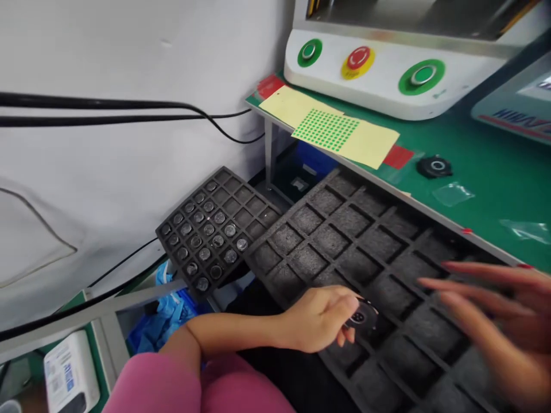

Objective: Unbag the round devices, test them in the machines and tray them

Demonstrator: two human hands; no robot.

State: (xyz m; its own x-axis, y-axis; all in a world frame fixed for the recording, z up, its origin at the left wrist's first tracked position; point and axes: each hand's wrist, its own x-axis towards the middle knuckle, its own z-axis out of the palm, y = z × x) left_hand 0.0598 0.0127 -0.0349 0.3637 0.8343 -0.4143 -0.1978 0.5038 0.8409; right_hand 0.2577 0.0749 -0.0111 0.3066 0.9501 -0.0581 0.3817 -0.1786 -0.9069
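My left hand (321, 318) is closed on a round dark part (365, 316) with small holes at its centre, held between thumb and fingers over the large black foam tray (307, 261). At the right edge, my right hand (495, 310) is slightly blurred, with fingers spread and nothing between them, above the right side of that tray. Square pockets divide the tray. Farther left, a smaller black tray (224, 201) holds several round clear-topped pieces (209, 229).
Behind the trays, a green bench (486, 201) bears yellow sheets with green dots (327, 129), a black round component (434, 166), plastic bags (453, 194) and a white machine with buttons (387, 86). Black cables (129, 105) cross the wall. A white box (71, 373) lies lower left.
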